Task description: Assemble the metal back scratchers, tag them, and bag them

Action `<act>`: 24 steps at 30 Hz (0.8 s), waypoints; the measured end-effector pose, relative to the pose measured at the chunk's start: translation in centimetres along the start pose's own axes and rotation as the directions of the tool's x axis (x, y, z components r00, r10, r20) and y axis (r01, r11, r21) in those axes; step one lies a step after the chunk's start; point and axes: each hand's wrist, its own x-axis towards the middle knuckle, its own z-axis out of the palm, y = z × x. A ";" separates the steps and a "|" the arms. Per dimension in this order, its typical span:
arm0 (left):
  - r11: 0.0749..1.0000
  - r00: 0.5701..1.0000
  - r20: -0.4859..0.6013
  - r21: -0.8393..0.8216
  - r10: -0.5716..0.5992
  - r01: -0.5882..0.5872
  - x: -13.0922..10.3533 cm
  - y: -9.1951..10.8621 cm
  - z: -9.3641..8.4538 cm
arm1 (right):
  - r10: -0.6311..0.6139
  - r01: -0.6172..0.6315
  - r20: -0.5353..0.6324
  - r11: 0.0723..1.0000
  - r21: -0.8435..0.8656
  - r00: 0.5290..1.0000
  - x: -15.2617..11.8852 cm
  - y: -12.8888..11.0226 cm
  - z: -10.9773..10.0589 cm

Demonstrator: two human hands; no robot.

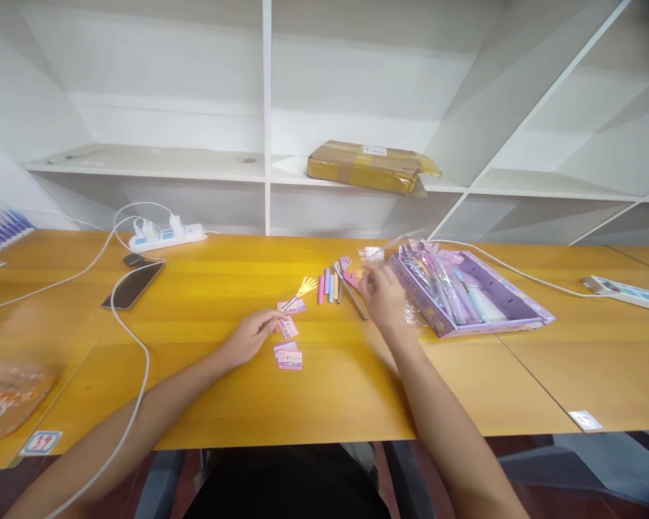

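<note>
My left hand [252,335] is closed on the thin metal rod of a yellow hand-tipped stick [306,287], held over the small printed cards [290,360] lying in a column. My right hand [383,294], blurred, has its fingers curled; what they hold, if anything, I cannot make out. Just left of it lie a pink hand-tipped stick [350,278], a lilac one [345,262] and loose metal rods [355,301]. Between my hands, several pastel tubes [327,282] lie side by side. Clear plastic wrapping [411,313] shows beside my right wrist.
A purple open box [502,288] with bagged items [448,288] stands at right. At left are a phone [133,283], a power strip [167,234], a loose white cable [140,339] and an orange package [11,396]. A taped carton [365,166] sits on the shelf.
</note>
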 end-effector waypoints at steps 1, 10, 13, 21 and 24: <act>1.000 1.000 -0.004 -0.025 -0.001 0.001 0.0 0.3 0.1 | -0.091 0.089 0.045 0.995 0.041 0.995 -0.8 -1.5 0.5; 0.915 0.996 0.049 -0.396 -0.069 0.083 -0.8 1.0 2.8 | -0.740 0.635 0.089 0.627 0.452 0.667 -6.6 -9.8 2.5; 0.866 0.988 0.044 -0.475 -0.151 0.154 -0.9 0.9 2.9 | -0.740 0.599 0.029 0.566 0.567 0.672 -6.6 -10.0 1.9; 0.772 0.936 0.157 -0.532 -0.314 0.348 -1.1 2.8 1.4 | -0.191 -0.088 0.262 0.627 0.774 0.946 -5.9 -9.4 2.6; 0.706 0.933 0.220 -0.610 -0.285 0.360 -1.5 2.2 2.1 | -0.172 -0.449 0.555 0.420 0.789 0.814 -5.9 -9.6 3.6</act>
